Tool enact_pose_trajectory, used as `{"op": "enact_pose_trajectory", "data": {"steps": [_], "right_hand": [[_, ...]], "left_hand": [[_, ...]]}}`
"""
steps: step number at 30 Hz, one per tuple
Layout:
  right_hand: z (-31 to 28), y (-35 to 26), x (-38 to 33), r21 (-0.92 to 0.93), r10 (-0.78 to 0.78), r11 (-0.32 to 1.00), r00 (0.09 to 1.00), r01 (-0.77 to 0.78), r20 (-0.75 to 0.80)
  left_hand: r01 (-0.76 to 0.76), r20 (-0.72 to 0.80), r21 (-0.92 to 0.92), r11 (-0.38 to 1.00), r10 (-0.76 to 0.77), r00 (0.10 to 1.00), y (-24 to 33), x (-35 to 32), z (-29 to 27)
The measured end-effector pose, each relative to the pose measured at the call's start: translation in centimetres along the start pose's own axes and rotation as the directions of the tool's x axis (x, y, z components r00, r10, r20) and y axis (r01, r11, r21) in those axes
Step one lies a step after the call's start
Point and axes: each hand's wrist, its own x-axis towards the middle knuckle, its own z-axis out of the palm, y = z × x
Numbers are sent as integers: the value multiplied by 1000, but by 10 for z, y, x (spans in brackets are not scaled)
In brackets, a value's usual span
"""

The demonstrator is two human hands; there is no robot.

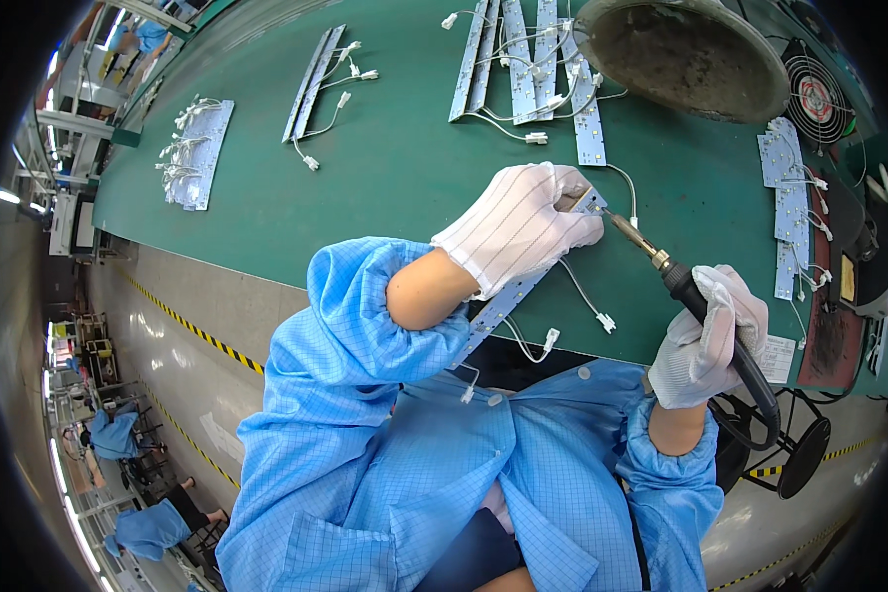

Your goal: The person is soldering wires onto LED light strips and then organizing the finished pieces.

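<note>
Gloved in striped white, my left hand (pixel 526 225) is closed around a light-blue LED circuit board strip (pixel 503 308) that slants down toward my lap. White wires with small plugs (pixel 551 338) hang from the strip's side. In my right hand (pixel 708 337), also gloved, is a soldering iron (pixel 681 281) with a black handle, its cord looping below the wrist. The iron's tip meets or nearly meets the strip's upper end beside my left fingers; contact is too small to tell. My left palm hides the middle of the strip.
More wired LED strips lie on the green mat (pixel 365 197), grouped at left (pixel 207 158), top and right (pixel 791 222). A large metal lamp-like hood (pixel 681 59) overhangs the far side. At right stand a fan (pixel 816 97) and a dark soldering-iron stand (pixel 858 261). Co-workers (pixel 153 528) sit far left.
</note>
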Motion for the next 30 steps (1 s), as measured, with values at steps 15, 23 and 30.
{"op": "enact_pose_trajectory", "data": {"steps": [15, 23, 30], "right_hand": [[1, 6, -6, -14, 12, 1000, 999, -13, -31], [8, -5, 9, 81, 54, 995, 997, -50, -46], [4, -3, 1, -20, 105, 994, 992, -107, -73]], "left_hand": [[-247, -83, 262, 933, 277, 957, -7, -6, -2], [210, -31, 633, 745, -246, 969, 15, -93, -15], [278, -385, 179, 944, -193, 902, -18, -88, -118]]}}
